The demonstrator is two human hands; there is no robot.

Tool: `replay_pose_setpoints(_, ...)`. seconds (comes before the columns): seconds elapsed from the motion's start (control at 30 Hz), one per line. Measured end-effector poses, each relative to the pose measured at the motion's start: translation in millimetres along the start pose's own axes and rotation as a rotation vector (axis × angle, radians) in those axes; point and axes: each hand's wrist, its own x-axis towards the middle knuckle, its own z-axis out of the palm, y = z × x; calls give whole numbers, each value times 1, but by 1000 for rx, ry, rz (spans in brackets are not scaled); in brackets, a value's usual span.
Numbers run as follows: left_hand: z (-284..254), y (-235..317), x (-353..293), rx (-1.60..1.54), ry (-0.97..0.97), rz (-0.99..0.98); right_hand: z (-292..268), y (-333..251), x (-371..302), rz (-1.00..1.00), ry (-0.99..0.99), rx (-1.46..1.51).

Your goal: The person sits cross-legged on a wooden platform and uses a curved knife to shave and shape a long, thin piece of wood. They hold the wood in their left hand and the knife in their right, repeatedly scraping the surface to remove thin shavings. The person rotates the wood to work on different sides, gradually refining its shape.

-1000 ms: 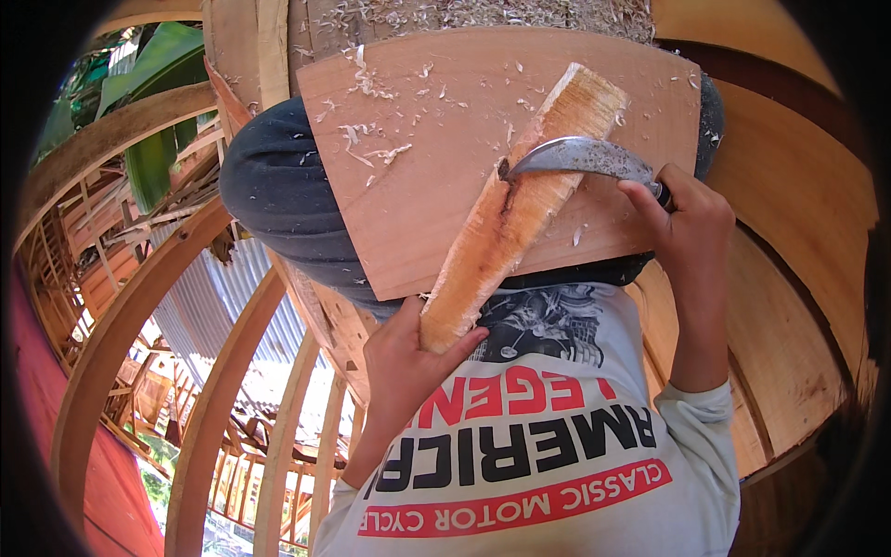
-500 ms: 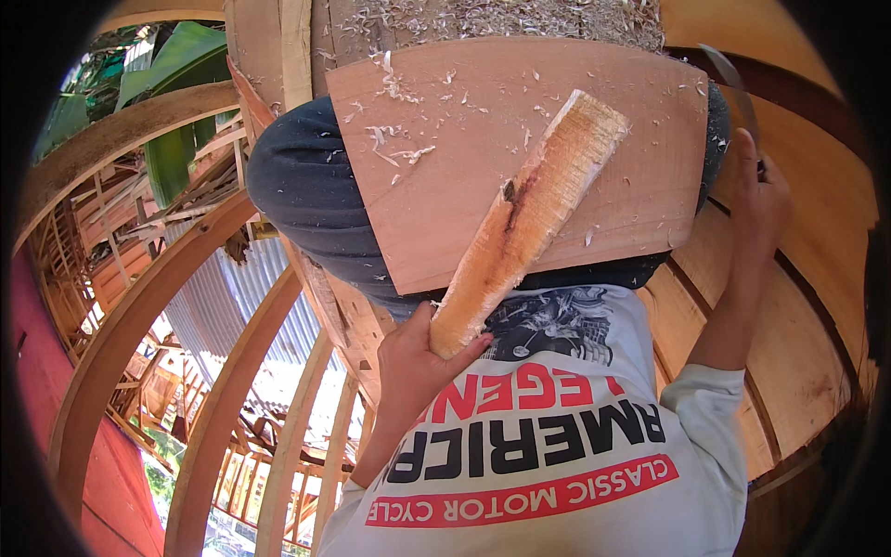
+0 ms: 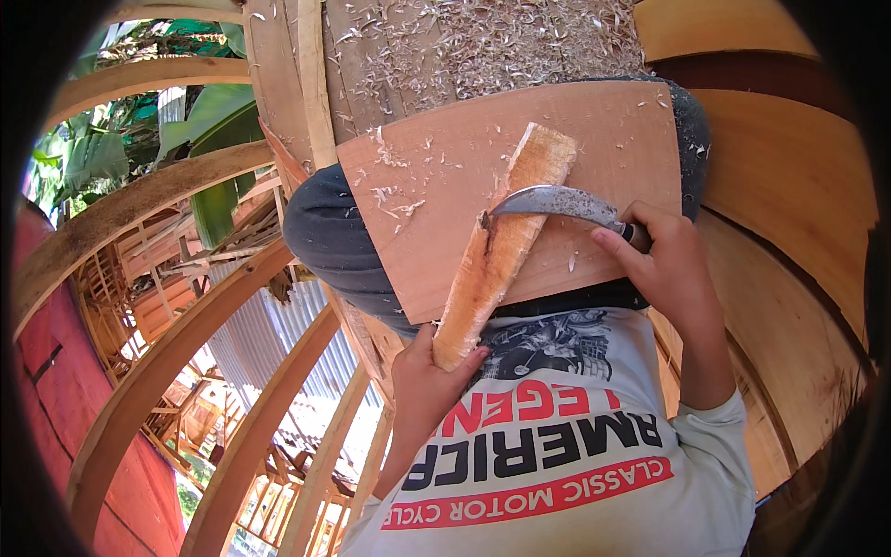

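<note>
My left hand (image 3: 427, 376) is closed round the near end of a rough strip of wood (image 3: 483, 269), which slants away up to the right. Under the strip, a flat plywood board (image 3: 408, 251) lies across my lap. In my right hand (image 3: 668, 265) is the dark handle of a curved knife (image 3: 561, 201). Its hooked blade lies across the strip past the middle, the tip beside a dark knot at the strip's left edge. Whether the edge is cutting into the wood I cannot tell.
Wood shavings (image 3: 501, 42) cover the planks beyond my knees, and some lie on the board. Curved wooden ribs (image 3: 176, 362) stand at the left, with corrugated metal sheets (image 3: 288, 316) below them. Wide curved planks (image 3: 789, 176) form a wall on the right.
My right hand has swung in from the far right, bringing the knife blade over the strip. My left hand keeps its hold on the strip. The view has shifted slightly.
</note>
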Motion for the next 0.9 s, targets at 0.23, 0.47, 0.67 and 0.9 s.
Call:
replay_pose_setpoints(0.23, -1, 4, -2, -32, -9, -46, -7, 23, 4, 222, -537, 729)
replay_pose_setpoints(0.47, 3, -6, 0, -19, 21, 7, -7, 20, -1, 229, -550, 785)
replay_pose_setpoints(0.67, -2, 3, -6, -38, 24, 6, -12, 22, -8, 219, -590, 839)
replay_pose_setpoints(0.9, -2, 5, -7, -6, 37, 15, -11, 25, -10, 187, -509, 809)
